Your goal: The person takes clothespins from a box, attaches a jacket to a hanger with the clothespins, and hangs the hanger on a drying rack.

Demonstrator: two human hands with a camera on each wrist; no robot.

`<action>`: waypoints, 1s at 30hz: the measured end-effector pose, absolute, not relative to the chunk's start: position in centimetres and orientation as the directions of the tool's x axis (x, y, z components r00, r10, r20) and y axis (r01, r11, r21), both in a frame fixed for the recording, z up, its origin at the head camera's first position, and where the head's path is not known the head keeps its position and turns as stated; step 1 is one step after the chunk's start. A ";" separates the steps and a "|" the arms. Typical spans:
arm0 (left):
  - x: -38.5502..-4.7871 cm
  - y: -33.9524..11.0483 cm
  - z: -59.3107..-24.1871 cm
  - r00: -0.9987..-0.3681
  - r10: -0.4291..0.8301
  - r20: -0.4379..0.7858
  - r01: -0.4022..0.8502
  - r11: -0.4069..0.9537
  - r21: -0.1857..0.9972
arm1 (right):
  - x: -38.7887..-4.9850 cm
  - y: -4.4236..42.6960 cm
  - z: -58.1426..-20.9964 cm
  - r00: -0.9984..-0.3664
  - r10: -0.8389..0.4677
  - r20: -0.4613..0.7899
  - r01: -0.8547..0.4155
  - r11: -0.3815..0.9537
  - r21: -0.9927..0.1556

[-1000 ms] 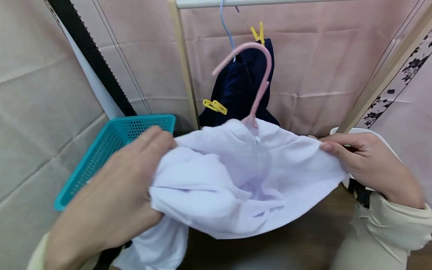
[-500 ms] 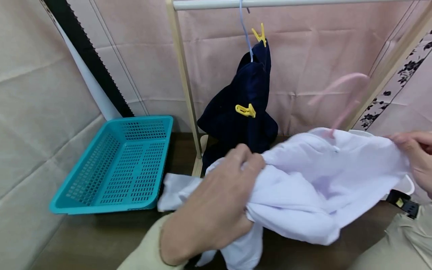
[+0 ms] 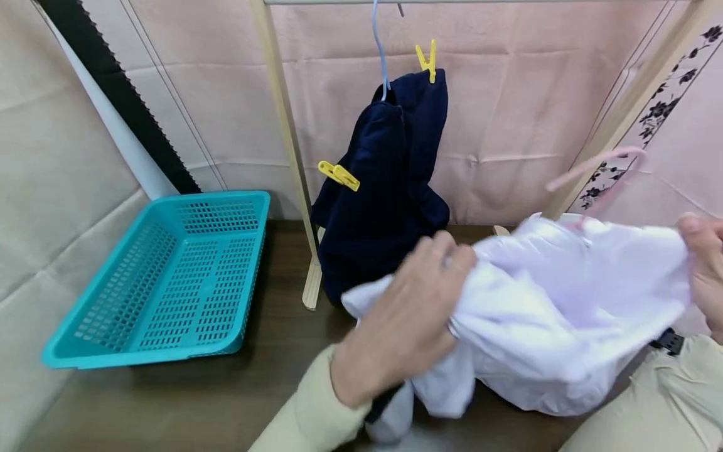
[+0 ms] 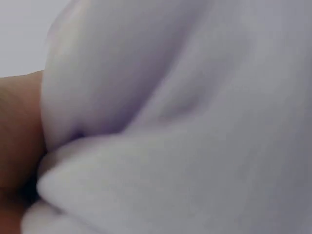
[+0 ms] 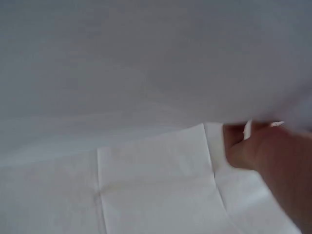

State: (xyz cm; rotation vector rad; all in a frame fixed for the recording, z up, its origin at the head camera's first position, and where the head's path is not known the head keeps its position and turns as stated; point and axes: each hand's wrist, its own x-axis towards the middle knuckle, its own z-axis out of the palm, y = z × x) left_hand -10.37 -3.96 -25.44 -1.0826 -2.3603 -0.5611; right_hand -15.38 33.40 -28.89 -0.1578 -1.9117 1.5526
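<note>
A white garment [image 3: 542, 314] with a small zip pull at its neck hangs bunched between my two hands on a pink hanger, whose blurred hook [image 3: 587, 165] sticks up from the neckline. My left hand [image 3: 403, 314] grips the gathered cloth on the left side, fingers curled into it. At the garment's other shoulder, my right hand [image 3: 706, 263] pinches the edge; the frame cuts part of it off. White cloth [image 4: 195, 146] fills most of the left wrist view. In the right wrist view, the fingers of the right hand [image 5: 258, 146] hold the cloth's lower edge.
A navy garment [image 3: 375, 207] hangs from a blue hanger [image 3: 380, 50] on a wooden-framed rack [image 3: 285, 119], with a yellow clip [image 3: 339, 176] on its left and another yellow clip [image 3: 427, 61] at its top. A teal basket [image 3: 101, 276] sits at left on the dark brown surface [image 3: 198, 402].
Both hands have carried the white garment and pink hanger rightward, away from in front of the navy garment. The teal basket and navy garment are now largely uncovered in the head view.
</note>
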 end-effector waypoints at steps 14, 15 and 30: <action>-17.1 -7.6 -27.6 -0.644 0.379 0.664 0.634 0.751 0.186 | -18.0 26.8 -26.8 -0.676 0.391 0.624 -0.348 0.577 -0.739; -17.2 -7.9 -27.6 -0.665 0.385 0.640 0.622 0.761 0.188 | -18.3 26.6 -26.8 -0.675 0.404 0.618 -0.346 0.566 -0.748; -17.9 -12.3 -27.1 -0.786 0.437 0.437 0.596 0.725 0.345 | -18.5 25.8 -26.7 -0.677 0.554 0.485 -0.263 0.433 -0.862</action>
